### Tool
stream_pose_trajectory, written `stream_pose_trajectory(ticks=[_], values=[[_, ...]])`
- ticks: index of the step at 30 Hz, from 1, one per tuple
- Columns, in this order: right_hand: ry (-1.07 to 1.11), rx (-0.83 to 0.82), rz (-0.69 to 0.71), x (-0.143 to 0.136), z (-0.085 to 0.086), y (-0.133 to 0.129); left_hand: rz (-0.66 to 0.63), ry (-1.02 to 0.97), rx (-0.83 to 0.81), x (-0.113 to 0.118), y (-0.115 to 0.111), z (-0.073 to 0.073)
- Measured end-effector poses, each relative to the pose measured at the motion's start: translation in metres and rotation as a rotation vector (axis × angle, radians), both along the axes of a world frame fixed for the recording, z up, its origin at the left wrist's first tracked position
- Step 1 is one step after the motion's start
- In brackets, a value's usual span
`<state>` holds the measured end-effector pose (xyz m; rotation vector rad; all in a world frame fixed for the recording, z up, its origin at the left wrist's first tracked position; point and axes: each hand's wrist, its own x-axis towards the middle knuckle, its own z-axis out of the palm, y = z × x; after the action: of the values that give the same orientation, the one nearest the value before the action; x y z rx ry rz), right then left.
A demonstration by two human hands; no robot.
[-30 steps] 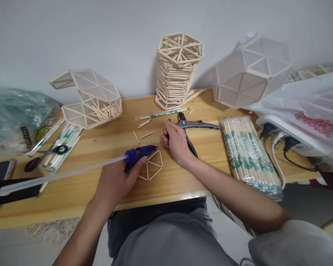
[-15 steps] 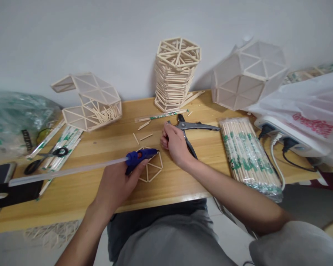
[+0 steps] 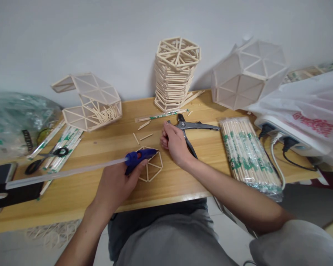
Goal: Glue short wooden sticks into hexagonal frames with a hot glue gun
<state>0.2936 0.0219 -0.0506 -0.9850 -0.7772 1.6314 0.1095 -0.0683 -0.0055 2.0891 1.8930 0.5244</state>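
My left hand (image 3: 115, 184) is wrapped round a blue hot glue gun (image 3: 132, 162). A long clear glue stick (image 3: 66, 173) juts out of its back end to the left. The gun's nozzle meets the right upper corner of a small polygon frame of wooden sticks (image 3: 155, 176) lying flat on the table; the gun and hand hide part of this frame. My right hand (image 3: 174, 143) rests just right of the frame with its fingers curled in, so anything inside them is hidden. Behind and beside it lie grey cutting pliers (image 3: 194, 126). Several short cut sticks (image 3: 146, 137) lie loose beyond the frame.
A tall stack of stick frames (image 3: 175, 79) stands against the wall. Left of it is a partly built panelled shape (image 3: 93, 99); to the right, a larger closed one (image 3: 246, 79). A pack of chopsticks (image 3: 248, 153), a power strip (image 3: 294, 138) and scissors (image 3: 47, 159) lie around.
Almost nothing differs. The rear end of the glue stick has shifted slightly; both hands and the frame keep their places.
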Motion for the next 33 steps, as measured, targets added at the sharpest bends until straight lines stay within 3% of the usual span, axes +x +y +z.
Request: stream_pose_trajectory(ticks=[8,13,19,33], values=[[0.006,-0.002,0.009,0.0,0.001,0.0,0.014,-0.003,-0.029,-0.001,-0.005,0.004],[-0.001,0.003,-0.009,0.0,0.002,0.0,-0.013,-0.104,-0.044,-0.002,-0.029,0.006],[-0.022,-0.002,-0.011,0.0,0.002,0.0,-0.005,-0.127,0.01,-0.001,-0.052,-0.001],[-0.021,-0.008,-0.015,-0.001,0.004,-0.001,-0.017,-0.087,0.014,0.0,-0.054,-0.004]])
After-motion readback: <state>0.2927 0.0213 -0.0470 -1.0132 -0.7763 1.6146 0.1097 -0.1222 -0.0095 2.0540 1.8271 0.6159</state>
